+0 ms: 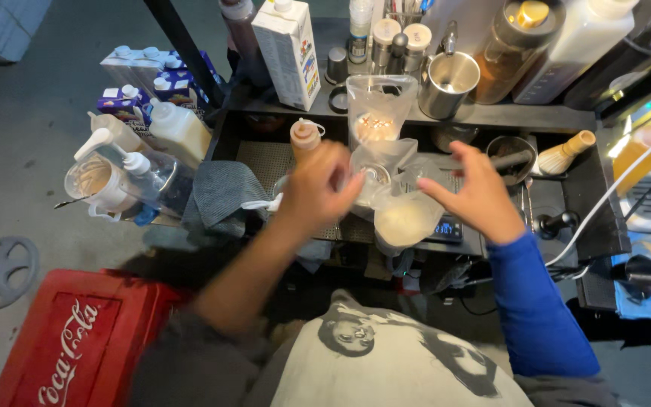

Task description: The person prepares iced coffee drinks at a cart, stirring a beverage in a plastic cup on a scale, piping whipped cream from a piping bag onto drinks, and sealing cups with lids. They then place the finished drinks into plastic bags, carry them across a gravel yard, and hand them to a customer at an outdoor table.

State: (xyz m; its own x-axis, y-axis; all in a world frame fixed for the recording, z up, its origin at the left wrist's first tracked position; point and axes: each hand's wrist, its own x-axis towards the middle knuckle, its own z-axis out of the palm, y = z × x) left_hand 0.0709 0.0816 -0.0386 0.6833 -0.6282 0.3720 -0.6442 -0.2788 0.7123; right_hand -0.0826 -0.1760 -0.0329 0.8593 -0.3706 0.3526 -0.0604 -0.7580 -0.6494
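Clear plastic bag point(404, 215) with pale liquid sits on the scale point(446, 230), between my hands. My left hand point(318, 188) pinches its top, but blur hides how firmly; my right hand point(480, 192) is spread open beside it. If the bag tips, I think it could spill. The squeeze bottle point(305, 136) and whisk point(566, 153) stand close.

Single head cam, steep look-down, close over drink counter point(416, 117), arms' reach, no 2nd view.
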